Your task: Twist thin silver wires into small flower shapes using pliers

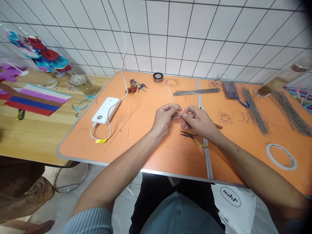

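The left hand and the right hand meet over the orange table, fingertips nearly touching, the left thumb and fingers pinching a few thin wires that fan out toward the tiled wall; the right thumb and fingers are drawn together at the wires' near end, though what exactly lies between them is too small to tell. The fine wires could slip, twist or spread apart if either pinch loosens, and a sharp tip might prick a finger, since the fingertips work so close together. The pliers lie just below the right hand beside a loose wire loop, so a dropping wrist could nudge them or catch the loop. Beyond the fanned ends, the wire bundle lies near enough to snag them if the hands push forward. The table's near edge runs under both forearms, and the metal seam passes beneath the right wrist, where a fallen strand might lodge. The freest room is to the left, between the left hand and the white power bank, crossed only by two thin loose wires
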Demonstrator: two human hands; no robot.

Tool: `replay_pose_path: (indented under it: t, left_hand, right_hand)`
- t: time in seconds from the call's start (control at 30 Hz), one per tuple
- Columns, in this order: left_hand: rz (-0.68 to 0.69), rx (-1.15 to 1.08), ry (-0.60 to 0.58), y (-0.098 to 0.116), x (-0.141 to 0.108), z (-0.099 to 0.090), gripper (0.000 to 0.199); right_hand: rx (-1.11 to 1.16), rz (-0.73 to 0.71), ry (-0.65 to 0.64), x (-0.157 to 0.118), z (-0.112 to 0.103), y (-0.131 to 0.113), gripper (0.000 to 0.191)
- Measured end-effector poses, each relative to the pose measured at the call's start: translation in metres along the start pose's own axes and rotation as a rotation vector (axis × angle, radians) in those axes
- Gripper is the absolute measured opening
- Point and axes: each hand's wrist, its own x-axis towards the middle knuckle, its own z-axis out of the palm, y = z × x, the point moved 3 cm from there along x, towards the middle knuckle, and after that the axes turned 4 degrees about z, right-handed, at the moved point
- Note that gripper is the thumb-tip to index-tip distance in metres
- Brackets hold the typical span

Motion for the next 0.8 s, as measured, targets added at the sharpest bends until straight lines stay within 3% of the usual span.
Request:
replay_pose_path:
  t: [0.33,0.8]
  left_hand:
    - [0.017,0.048,-0.051,-0.006,-0.009,0.008,0.025]
    - [0.063,0.049,-0.111,-0.003,-0.014,0.009,0.041]
  right_hand:
    - [0.189,0.066,0.035,-0.012,-0.008,0.015,0.022]
    - [0.26,0.055,0.031,-0.02,-0.012,0.013,0.03]
